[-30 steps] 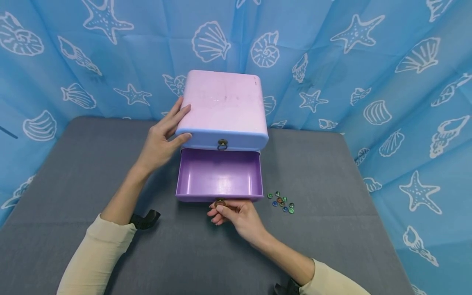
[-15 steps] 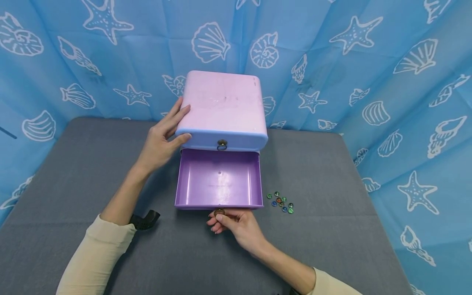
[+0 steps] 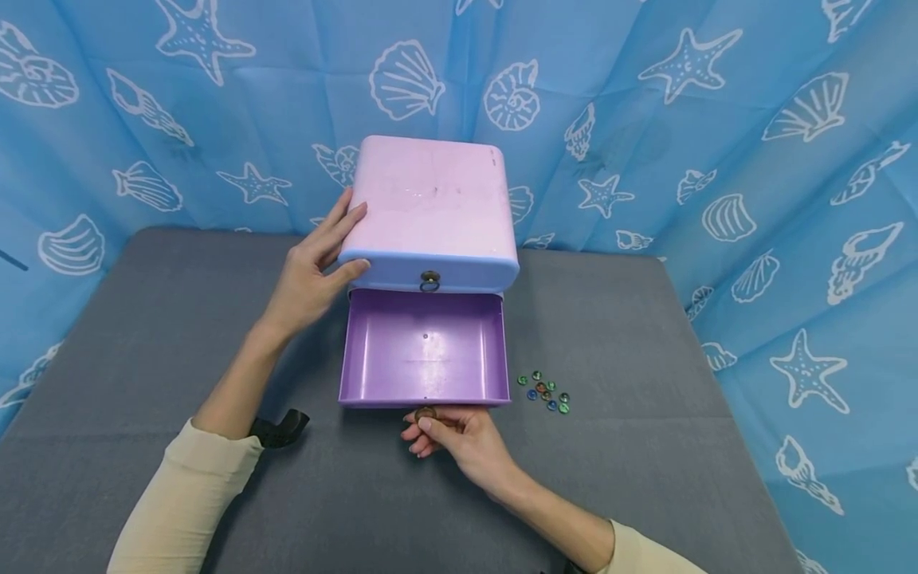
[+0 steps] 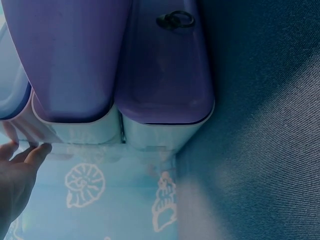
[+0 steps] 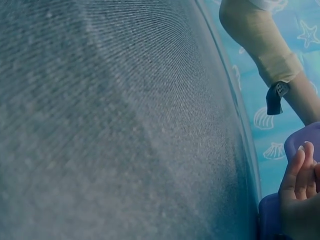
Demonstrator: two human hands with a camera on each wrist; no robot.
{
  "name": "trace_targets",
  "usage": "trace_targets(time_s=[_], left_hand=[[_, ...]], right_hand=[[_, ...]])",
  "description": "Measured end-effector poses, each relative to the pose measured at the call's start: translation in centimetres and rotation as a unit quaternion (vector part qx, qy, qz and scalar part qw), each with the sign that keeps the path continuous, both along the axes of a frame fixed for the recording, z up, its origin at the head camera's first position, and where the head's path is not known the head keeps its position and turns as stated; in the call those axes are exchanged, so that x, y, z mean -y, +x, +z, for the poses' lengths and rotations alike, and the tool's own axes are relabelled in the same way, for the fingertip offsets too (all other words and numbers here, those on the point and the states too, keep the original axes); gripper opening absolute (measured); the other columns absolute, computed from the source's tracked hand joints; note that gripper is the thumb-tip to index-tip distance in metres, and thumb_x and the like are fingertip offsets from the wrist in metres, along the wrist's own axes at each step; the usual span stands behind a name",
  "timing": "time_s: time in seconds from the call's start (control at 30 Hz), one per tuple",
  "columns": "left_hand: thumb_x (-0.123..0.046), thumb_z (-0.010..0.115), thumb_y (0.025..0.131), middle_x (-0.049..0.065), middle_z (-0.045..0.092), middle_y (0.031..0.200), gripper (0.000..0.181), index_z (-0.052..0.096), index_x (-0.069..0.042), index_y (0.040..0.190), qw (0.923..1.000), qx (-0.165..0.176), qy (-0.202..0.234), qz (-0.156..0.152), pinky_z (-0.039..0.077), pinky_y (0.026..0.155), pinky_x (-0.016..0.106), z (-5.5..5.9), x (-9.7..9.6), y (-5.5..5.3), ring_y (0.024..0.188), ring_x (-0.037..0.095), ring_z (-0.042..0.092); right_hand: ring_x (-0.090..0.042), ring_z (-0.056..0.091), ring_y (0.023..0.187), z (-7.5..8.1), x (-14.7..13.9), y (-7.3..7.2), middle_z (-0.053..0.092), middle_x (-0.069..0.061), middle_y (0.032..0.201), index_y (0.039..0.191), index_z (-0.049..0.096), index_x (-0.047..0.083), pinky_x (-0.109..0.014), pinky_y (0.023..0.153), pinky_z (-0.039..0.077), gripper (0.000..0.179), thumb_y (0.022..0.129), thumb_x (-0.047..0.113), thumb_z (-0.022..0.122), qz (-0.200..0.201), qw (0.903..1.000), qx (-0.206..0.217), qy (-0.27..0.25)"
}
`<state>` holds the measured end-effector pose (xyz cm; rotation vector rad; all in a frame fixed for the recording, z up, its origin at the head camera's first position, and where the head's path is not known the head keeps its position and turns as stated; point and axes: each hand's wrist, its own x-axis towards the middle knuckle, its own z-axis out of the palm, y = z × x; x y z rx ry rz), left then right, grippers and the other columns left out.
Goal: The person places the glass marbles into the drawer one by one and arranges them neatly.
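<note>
A small drawer chest with a pale pink top stands at the back of the table. Its top drawer is blue, closed, with a ring pull. Below it, the purple middle drawer is pulled out, with nothing lying inside. My left hand rests on the chest's left side, thumb at the blue front's corner and fingers extended. With thumb and fingers, my right hand pinches the ring pull of the middle drawer. The left wrist view shows a closed purple bottom drawer with its own ring.
Several small glass beads, green, blue and reddish, lie on the grey tabletop right of the pulled-out drawer. Behind the table hangs a blue curtain printed with shells and starfish. A black strap sits at the left wrist.
Between one second and half a second ago, the right hand drew the middle drawer further out toward the person. Since then the drawer has stayed about still. The left hand keeps its place on the chest.
</note>
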<state>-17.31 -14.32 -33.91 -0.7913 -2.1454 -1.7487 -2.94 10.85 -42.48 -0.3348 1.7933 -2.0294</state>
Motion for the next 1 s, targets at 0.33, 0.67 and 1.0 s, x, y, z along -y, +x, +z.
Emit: trace_targets(time_s=[0.33, 0.67, 1.0], left_hand=[[0.007, 0.067, 0.091, 0.002, 0.024, 0.163, 0.063, 0.045, -0.009, 0.148, 1.0, 0.003, 0.004, 0.0, 0.036, 0.11, 0.025, -0.4, 0.1, -0.3, 0.147, 0.021, 0.027], [0.007, 0.065, 0.092, -0.004, 0.025, 0.162, 0.064, 0.046, -0.014, 0.148, 1.0, -0.001, 0.005, -0.005, 0.036, 0.11, 0.025, -1.1, 0.0, -0.7, 0.147, 0.018, 0.027], [0.001, 0.067, 0.093, 0.001, 0.023, 0.164, 0.062, 0.044, -0.01, 0.149, 1.0, 0.002, -0.004, 0.003, 0.037, 0.11, 0.025, -0.8, 0.1, -0.3, 0.148, 0.021, 0.027]], right_hand=[[-0.01, 0.071, 0.077, -0.6, -0.7, 0.0, 0.069, -0.032, 0.102, 0.118, 0.064, -0.015, -0.031, 0.071, 0.061, 0.029, 0.101, 0.009, 0.059, 0.008, 0.9997, 0.018, 0.011], [-0.012, 0.072, 0.079, -1.4, -3.9, -0.1, 0.069, -0.031, 0.102, 0.114, 0.066, -0.014, -0.033, 0.073, 0.061, 0.027, 0.1, 0.008, 0.06, 0.015, 0.9987, 0.012, 0.046], [-0.015, 0.072, 0.083, -1.3, -7.4, -0.5, 0.07, -0.03, 0.104, 0.113, 0.066, -0.014, -0.032, 0.072, 0.061, 0.024, 0.097, 0.004, 0.063, 0.04, 0.9948, -0.016, 0.093]])
